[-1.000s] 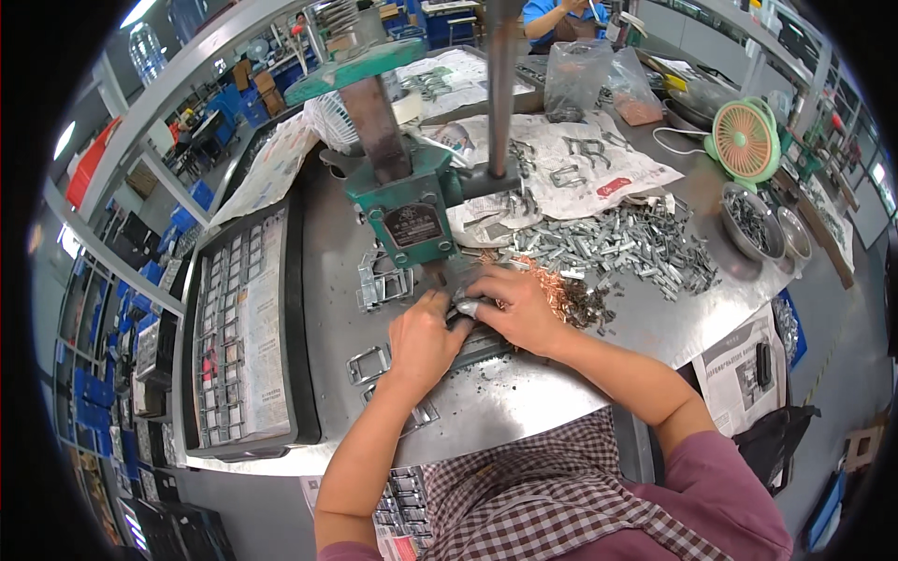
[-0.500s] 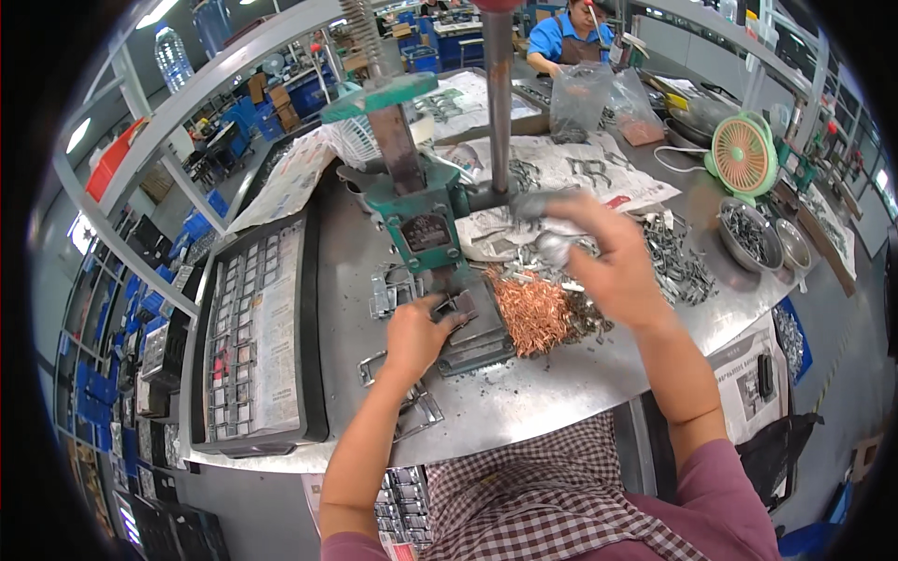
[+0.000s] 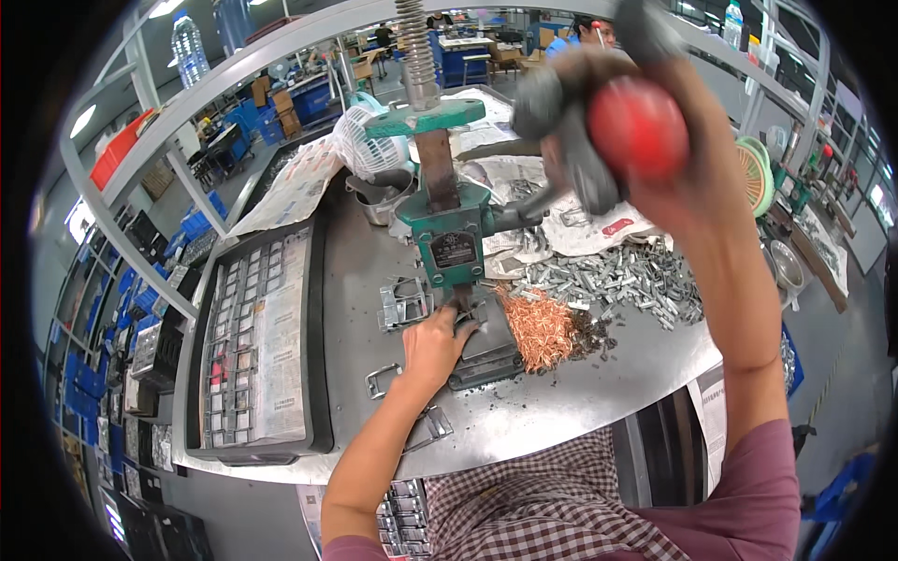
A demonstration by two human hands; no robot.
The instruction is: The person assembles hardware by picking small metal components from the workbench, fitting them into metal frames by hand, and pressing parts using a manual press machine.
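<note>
A green hand press (image 3: 454, 234) stands on the steel bench (image 3: 580, 393). My left hand (image 3: 438, 344) rests at the press base, its fingers pinching a small metal part under the ram; the part itself is mostly hidden. My right hand (image 3: 655, 140) is raised high and wrapped around the press lever's red ball knob (image 3: 638, 126). Right of the base lies a heap of small copper pieces (image 3: 538, 327). Beyond it spreads a pile of silver metal clips (image 3: 617, 280).
A black tray of sorted parts, half covered by newspaper (image 3: 257, 346), lies at the left. Loose metal buckles (image 3: 402, 304) lie by the press. A white fan (image 3: 369, 150) and a green fan (image 3: 753, 173) stand behind, a metal bowl (image 3: 786, 266) at the right. Another person works far back.
My right hand has left the press base, risen past the clip pile and taken hold of the red lever knob. My left hand has stayed at the base.
</note>
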